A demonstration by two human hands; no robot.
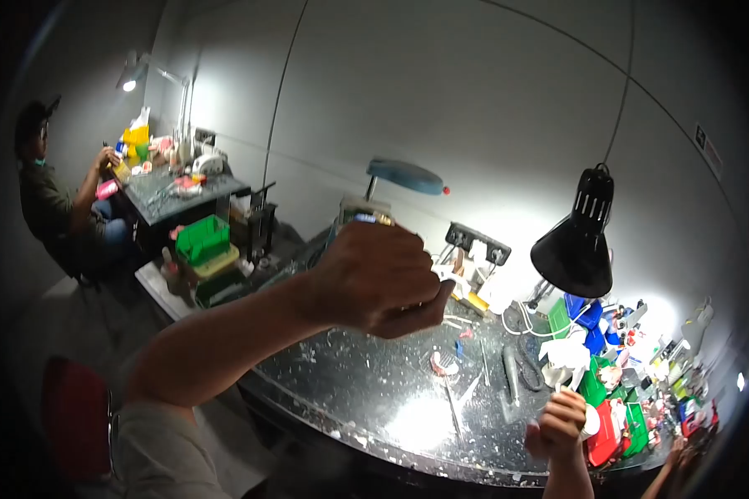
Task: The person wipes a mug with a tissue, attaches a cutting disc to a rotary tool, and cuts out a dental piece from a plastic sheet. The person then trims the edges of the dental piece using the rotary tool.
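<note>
My left hand [383, 281] is raised over the bench, its fingers curled into a fist. What it holds, if anything, is hidden. Lower and to the right, my right hand [561, 422] is also closed near the bench's front edge; its contents cannot be made out. A white round container [590, 422] shows just behind it. Between the hands lie a small pink-and-white piece like a denture [443, 364] and a thin long tool [455, 407]. A grey rotary handpiece [511, 376] with a dark cord lies farther right. Crumpled white tissue [566, 359] sits beyond my right hand.
A black lamp [576, 241] hangs over the bench [349, 387]. Red [605, 434] and green [635, 428] bins crowd the right side. Another person [50, 191] sits at a separate table at left; someone else's hand [678, 453] reaches in at lower right.
</note>
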